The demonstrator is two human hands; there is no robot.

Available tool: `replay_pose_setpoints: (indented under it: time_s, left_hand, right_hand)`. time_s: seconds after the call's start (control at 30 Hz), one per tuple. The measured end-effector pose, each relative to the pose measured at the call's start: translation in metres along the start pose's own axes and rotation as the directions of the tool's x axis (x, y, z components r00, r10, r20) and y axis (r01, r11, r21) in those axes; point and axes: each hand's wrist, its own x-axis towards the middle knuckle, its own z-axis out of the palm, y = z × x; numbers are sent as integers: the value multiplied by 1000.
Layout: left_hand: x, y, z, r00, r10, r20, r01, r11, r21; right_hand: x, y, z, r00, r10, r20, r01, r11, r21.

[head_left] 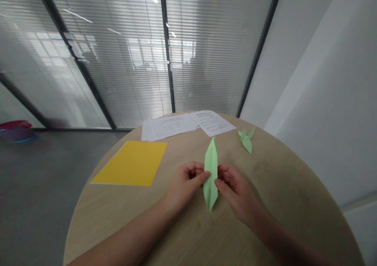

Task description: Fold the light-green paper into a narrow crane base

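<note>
A long, narrow piece of folded light green paper (211,160) is held upright above the table, pointed at both ends and creased down its length. My left hand (187,181) pinches its left edge, thumb on the near face and fingers curled behind. On the opposite edge, my right hand (237,191) grips it the same way, with the thumb pressed near the lower middle. The paper hides some of the fingertips. Farther back on the right lies a folded green paper figure (246,139) with several pointed parts, apart from both hands.
A yellow sheet stack (132,163) with a green edge lies at the left of the round wooden table (282,203). White papers (169,127) and a printed sheet (212,122) lie along the back. Glass panels with blinds stand behind; a pink and blue basket (17,131) is on the floor.
</note>
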Motion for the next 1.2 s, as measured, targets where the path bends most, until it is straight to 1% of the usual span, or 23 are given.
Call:
replay_pose_setpoints:
  time_s: [0.1,0.23,0.43,0.63,0.73,0.87,0.97,1.1,1.2]
  left_hand:
    - [1,-2,0,1000,-7,5,7,1000,-20]
    - [1,-2,0,1000,0,-8,0,1000,-19]
    - [0,0,1,997,-2,79,2,1000,-2]
    - [1,0,-1,1000,-22,14,22,1000,-14]
    - [1,-1,-2,999,-39,9,39,999,-15]
    - [1,0,-2,1000,-7,22,6,1000,25]
    - [0,2,-2,1000,15,26,-17,996,83]
    - [0,3,-2,1000,-6,11,4,993,120]
    - [1,0,-2,1000,7,12,-9,990,144]
  right_hand:
    - [0,-2,-1,999,0,-37,-1,1000,-30]
    - [1,-6,-1,1000,16,-26,-18,996,-88]
    - [2,-9,-3,1000,8,-17,-9,996,-89]
    - [1,-7,-3,999,-29,-25,27,995,-94]
    - [2,-3,-4,999,-13,-39,11,999,-53]
    - [4,-1,-5,997,2,-72,-4,1000,-21]
    - [6,-4,-4,998,44,-39,-43,998,36]
    - [8,-6,-1,990,119,69,-130,977,168]
    - [10,-3,-2,976,184,118,-202,965,166]
